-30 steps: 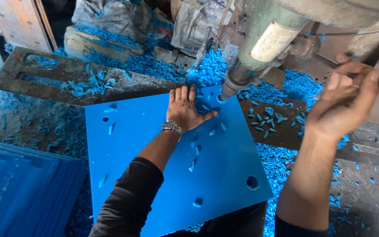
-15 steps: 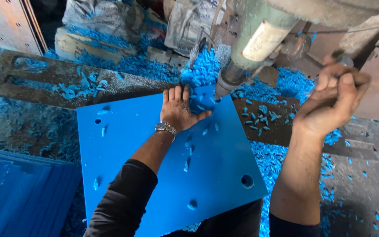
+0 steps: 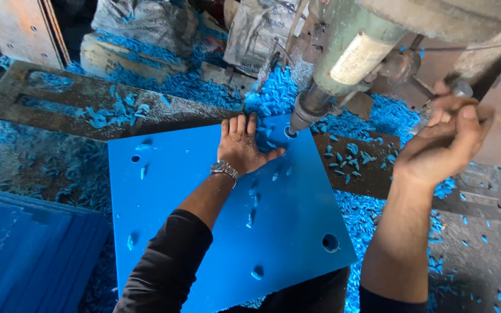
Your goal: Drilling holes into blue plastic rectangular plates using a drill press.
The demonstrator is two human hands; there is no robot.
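Left hand (image 3: 242,145): we've got it pressed flat on the blue plastic sheet (image 3: 204,220), fingers (image 3: 236,124) spread out and straight, gripping nothing, just pinning the sheet down near its far edge. Metal wristwatch (image 3: 224,169) on that wrist, black sleeve further back.

Right hand (image 3: 442,145): up off to the right, fingers curled closed around the drill press handle (image 3: 456,93). It's well apart from the sheet.

Blue sheet: lies flat on the rusty steel surface (image 3: 88,101) under the drill, turned a bit at an angle to us. Several round holes already in it, one near the right corner (image 3: 330,242).

Drill bit (image 3: 291,130): the spindle tip sits at the sheet's far edge, just beside our left thumb, right of the fingertips.

Shavings (image 3: 273,93): blue curls piled behind the sheet and scattered all over the surface and floor.

Stack (image 3: 24,249): more blue sheets lower left, well apart from both hands.
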